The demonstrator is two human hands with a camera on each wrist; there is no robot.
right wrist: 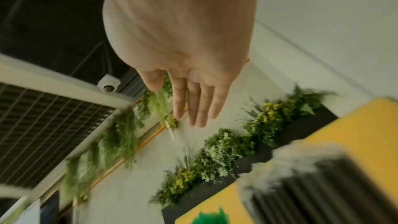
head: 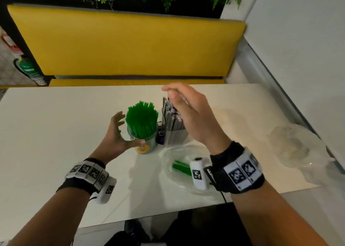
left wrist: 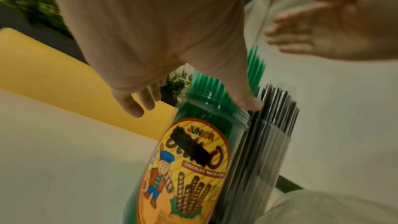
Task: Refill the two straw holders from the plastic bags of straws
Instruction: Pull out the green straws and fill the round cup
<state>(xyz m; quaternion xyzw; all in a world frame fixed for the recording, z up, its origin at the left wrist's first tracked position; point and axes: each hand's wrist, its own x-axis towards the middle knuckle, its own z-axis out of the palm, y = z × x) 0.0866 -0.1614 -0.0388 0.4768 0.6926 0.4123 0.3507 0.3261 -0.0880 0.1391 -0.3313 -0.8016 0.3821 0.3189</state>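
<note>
Blurring right hand (head: 184, 113), fingers straight, empty, above wrapped straws (head: 172, 115) right of labelled jar (head: 142, 133). Left hand (head: 115, 133) spread, thumb touching jar, green straws (head: 141, 120) inside; bag (head: 179, 168) nearer, partly hidden.

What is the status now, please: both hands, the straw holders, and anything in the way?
Left hand open beside green straw jar, thumb on it. Right hand open over wrapped straw holder. Both holders full. Bag with leftover green straws in front.
</note>
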